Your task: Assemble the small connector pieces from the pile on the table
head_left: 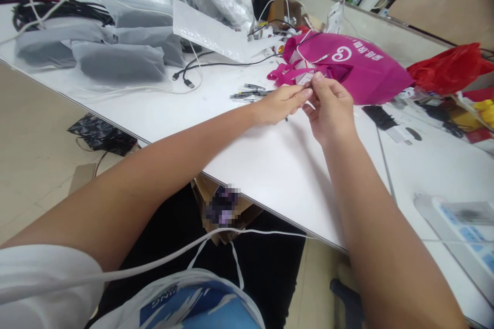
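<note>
Both hands meet over the white table (270, 164), just in front of a magenta bag (370, 69). My left hand (280, 104) is closed, its fingers pressed together and pointing right. My right hand (334, 108) pinches with thumb and fingertips right beside the left fingertips. Something small and dark shows between the fingertips, too small to make out. Several dark pen-like pieces (250, 94) lie on the table just behind my left hand.
Grey wrapped packages (119, 61) and a black cable with plugs (188, 82) lie at the back left. A red bag (447, 69) and a blue-white package (459, 231) are at the right. A white cord (254, 231) crosses before my body.
</note>
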The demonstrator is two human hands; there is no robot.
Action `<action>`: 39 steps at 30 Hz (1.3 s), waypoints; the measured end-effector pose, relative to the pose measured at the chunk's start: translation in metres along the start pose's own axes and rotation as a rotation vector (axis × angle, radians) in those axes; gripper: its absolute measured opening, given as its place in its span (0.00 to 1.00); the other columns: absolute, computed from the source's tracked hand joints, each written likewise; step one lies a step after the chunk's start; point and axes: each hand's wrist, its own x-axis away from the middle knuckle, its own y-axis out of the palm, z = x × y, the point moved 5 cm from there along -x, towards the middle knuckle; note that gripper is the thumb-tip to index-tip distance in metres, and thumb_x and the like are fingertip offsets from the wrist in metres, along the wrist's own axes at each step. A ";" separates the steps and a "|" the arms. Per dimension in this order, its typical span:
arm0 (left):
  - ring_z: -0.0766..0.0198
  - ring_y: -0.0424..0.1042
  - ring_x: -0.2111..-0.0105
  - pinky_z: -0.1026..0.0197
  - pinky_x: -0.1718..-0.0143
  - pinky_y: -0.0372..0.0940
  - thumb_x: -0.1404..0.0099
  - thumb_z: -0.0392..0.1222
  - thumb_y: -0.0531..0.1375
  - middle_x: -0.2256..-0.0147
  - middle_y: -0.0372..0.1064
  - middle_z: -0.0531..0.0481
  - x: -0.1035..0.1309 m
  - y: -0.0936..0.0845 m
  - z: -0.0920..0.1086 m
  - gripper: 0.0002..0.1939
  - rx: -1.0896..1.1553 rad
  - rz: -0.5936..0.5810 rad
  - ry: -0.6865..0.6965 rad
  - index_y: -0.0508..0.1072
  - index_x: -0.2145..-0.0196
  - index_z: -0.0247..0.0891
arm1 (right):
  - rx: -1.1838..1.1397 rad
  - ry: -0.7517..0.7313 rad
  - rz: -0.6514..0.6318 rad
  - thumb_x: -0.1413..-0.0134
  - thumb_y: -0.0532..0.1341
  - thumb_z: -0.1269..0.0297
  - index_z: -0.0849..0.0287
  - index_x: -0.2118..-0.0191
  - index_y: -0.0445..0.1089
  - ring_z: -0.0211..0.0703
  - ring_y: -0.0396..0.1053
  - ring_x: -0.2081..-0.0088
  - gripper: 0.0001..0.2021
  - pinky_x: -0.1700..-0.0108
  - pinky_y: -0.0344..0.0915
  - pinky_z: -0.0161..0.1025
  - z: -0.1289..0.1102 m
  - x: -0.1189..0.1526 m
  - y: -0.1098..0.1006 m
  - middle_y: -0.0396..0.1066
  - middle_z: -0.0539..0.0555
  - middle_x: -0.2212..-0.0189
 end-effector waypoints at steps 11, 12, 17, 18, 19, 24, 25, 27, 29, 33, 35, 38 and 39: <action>0.75 0.49 0.84 0.68 0.80 0.41 0.10 0.49 0.56 0.76 0.55 0.60 0.006 -0.004 0.005 0.23 0.090 0.009 -0.121 0.65 0.66 0.42 | 0.200 -0.086 -0.144 0.30 0.67 0.30 0.47 0.55 0.78 0.62 0.83 0.41 0.24 0.45 0.86 0.60 0.014 -0.011 -0.002 0.82 0.59 0.54; 0.75 0.49 0.83 0.67 0.80 0.42 0.10 0.49 0.56 0.76 0.55 0.60 0.006 -0.004 0.006 0.22 0.079 0.012 -0.113 0.65 0.66 0.42 | 0.195 -0.091 -0.139 0.30 0.68 0.30 0.48 0.55 0.78 0.62 0.83 0.41 0.24 0.45 0.86 0.60 0.014 -0.011 -0.001 0.82 0.59 0.54; 0.74 0.50 0.83 0.65 0.81 0.43 0.09 0.47 0.54 0.77 0.56 0.60 0.004 -0.011 0.011 0.23 0.020 0.036 -0.080 0.66 0.67 0.41 | 0.115 -0.060 -0.059 0.36 0.75 0.35 0.47 0.55 0.80 0.60 0.82 0.39 0.21 0.39 0.84 0.58 0.011 -0.009 0.000 0.83 0.58 0.48; 0.74 0.49 0.83 0.65 0.80 0.42 0.09 0.47 0.54 0.77 0.55 0.60 0.003 -0.014 0.012 0.24 0.015 0.041 -0.077 0.65 0.67 0.41 | 0.096 -0.044 -0.046 0.37 0.76 0.35 0.46 0.55 0.80 0.59 0.82 0.39 0.21 0.39 0.84 0.58 0.012 -0.009 0.000 0.84 0.58 0.47; 0.75 0.48 0.83 0.64 0.80 0.42 0.09 0.48 0.54 0.77 0.55 0.60 0.003 -0.018 0.013 0.24 0.014 0.048 -0.074 0.65 0.68 0.41 | 0.094 -0.032 -0.043 0.38 0.76 0.34 0.45 0.54 0.81 0.58 0.83 0.40 0.21 0.39 0.84 0.57 0.013 -0.009 -0.001 0.84 0.57 0.46; 0.74 0.45 0.82 0.62 0.78 0.38 0.09 0.50 0.54 0.78 0.50 0.62 -0.001 -0.042 0.017 0.25 0.011 0.120 -0.040 0.64 0.68 0.42 | 0.475 -0.170 -0.200 0.37 0.77 0.41 0.50 0.53 0.84 0.59 0.82 0.47 0.19 0.43 0.83 0.60 0.021 -0.004 0.004 0.86 0.60 0.49; 0.73 0.45 0.82 0.61 0.78 0.38 0.08 0.49 0.53 0.79 0.50 0.62 -0.002 -0.046 0.017 0.25 0.002 0.144 -0.035 0.64 0.68 0.42 | 0.594 -0.229 -0.277 0.38 0.78 0.47 0.51 0.53 0.86 0.60 0.82 0.47 0.16 0.41 0.82 0.62 0.022 0.000 0.009 0.86 0.61 0.49; 0.72 0.45 0.81 0.60 0.77 0.37 0.08 0.46 0.52 0.80 0.49 0.62 -0.002 -0.051 0.019 0.26 -0.018 0.179 -0.023 0.64 0.69 0.43 | 0.795 -0.349 -0.431 0.38 0.76 0.57 0.52 0.54 0.88 0.63 0.81 0.44 0.10 0.35 0.78 0.65 0.025 0.011 0.022 0.86 0.63 0.46; 0.72 0.45 0.81 0.60 0.77 0.37 0.08 0.43 0.52 0.80 0.50 0.61 -0.001 -0.052 0.020 0.26 -0.038 0.202 -0.021 0.64 0.70 0.43 | 0.919 -0.434 -0.519 0.35 0.73 0.64 0.52 0.53 0.89 0.65 0.80 0.42 0.08 0.31 0.74 0.66 0.026 0.021 0.032 0.85 0.63 0.46; 0.73 0.45 0.80 0.60 0.75 0.37 0.08 0.42 0.50 0.80 0.50 0.62 0.000 -0.050 0.022 0.27 -0.059 0.232 -0.039 0.62 0.71 0.43 | 1.030 -0.494 -0.569 0.32 0.70 0.66 0.52 0.51 0.88 0.66 0.78 0.42 0.10 0.32 0.73 0.65 0.023 0.028 0.040 0.84 0.63 0.49; 0.72 0.45 0.80 0.60 0.75 0.38 0.09 0.40 0.50 0.80 0.51 0.61 0.000 -0.048 0.023 0.26 -0.065 0.232 -0.036 0.62 0.71 0.43 | 1.052 -0.507 -0.592 0.30 0.68 0.66 0.53 0.49 0.87 0.66 0.78 0.42 0.10 0.33 0.74 0.64 0.021 0.030 0.042 0.84 0.64 0.48; 0.70 0.46 0.78 0.59 0.75 0.40 0.09 0.38 0.51 0.80 0.52 0.60 0.000 -0.048 0.023 0.27 -0.070 0.249 -0.041 0.63 0.72 0.43 | 1.099 -0.510 -0.612 0.27 0.65 0.66 0.55 0.47 0.86 0.66 0.79 0.43 0.12 0.36 0.75 0.62 0.020 0.033 0.046 0.84 0.65 0.47; 0.70 0.46 0.77 0.58 0.75 0.41 0.09 0.37 0.51 0.81 0.52 0.60 0.001 -0.048 0.023 0.28 -0.071 0.254 -0.043 0.63 0.73 0.43 | 1.124 -0.507 -0.609 0.26 0.64 0.66 0.56 0.46 0.85 0.67 0.79 0.43 0.12 0.37 0.75 0.62 0.020 0.034 0.048 0.84 0.66 0.46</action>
